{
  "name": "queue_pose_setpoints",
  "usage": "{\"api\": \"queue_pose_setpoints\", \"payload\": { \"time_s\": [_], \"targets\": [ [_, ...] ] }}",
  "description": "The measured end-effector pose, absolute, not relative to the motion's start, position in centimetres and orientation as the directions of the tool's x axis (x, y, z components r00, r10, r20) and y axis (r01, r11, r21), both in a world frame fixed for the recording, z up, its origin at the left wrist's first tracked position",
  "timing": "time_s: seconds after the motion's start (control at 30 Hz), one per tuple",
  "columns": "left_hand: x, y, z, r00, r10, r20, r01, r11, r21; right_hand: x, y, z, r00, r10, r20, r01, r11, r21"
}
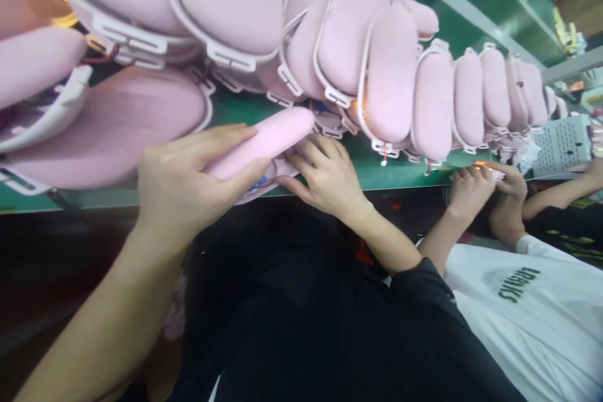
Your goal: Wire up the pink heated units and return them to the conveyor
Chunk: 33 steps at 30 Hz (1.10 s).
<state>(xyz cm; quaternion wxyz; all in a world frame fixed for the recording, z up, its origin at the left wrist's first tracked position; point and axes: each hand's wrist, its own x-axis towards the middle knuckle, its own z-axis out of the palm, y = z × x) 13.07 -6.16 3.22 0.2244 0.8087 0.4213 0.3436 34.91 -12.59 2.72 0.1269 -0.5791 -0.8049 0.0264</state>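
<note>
My left hand [188, 179] grips a pink padded pouch [268, 138] at the front edge of the green belt [245, 110], thumb under it and fingers over its top. My right hand [325, 176] rests just right of it, fingers pressing on the pouch's white frame and base [285, 169], where a bit of blue shows. Both hands meet on this one piece. Behind them a long row of the same pink pouches in white frames [391, 75] lies stacked along the belt.
A co-worker in a white shirt [532, 308] stands at my right, with both hands [485, 191] on a small lit part at the belt's edge. A printed sheet [563, 144] lies farther right. Large pink pouches [108, 125] fill the near left.
</note>
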Motion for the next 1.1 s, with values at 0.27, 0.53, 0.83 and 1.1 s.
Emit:
{"api": "queue_pose_setpoints", "payload": {
  "time_s": [0.27,0.53,0.83,1.1],
  "targets": [
    [13.1,-6.0,3.6,0.427,0.84,0.334,0.494,-0.526,0.693,34.0,-12.3,1.6,-0.171,0.965,0.198,0.94,0.22,-0.26],
    [11.4,-7.2,0.9,0.598,0.619,0.51,0.4,-0.781,0.48,34.8,-16.1,0.5,-0.036,0.93,0.365,0.885,0.199,-0.42],
    [11.8,-8.5,-0.6,0.672,0.275,0.687,0.316,-0.946,0.071,33.0,-17.8,-0.6,0.1,0.831,0.547,0.873,0.19,-0.449],
    [30.8,-13.8,-0.8,0.736,0.06,0.674,0.062,-0.998,0.021,49.6,-26.1,4.8,0.551,0.402,0.731,0.834,-0.26,-0.486]
  ]
}}
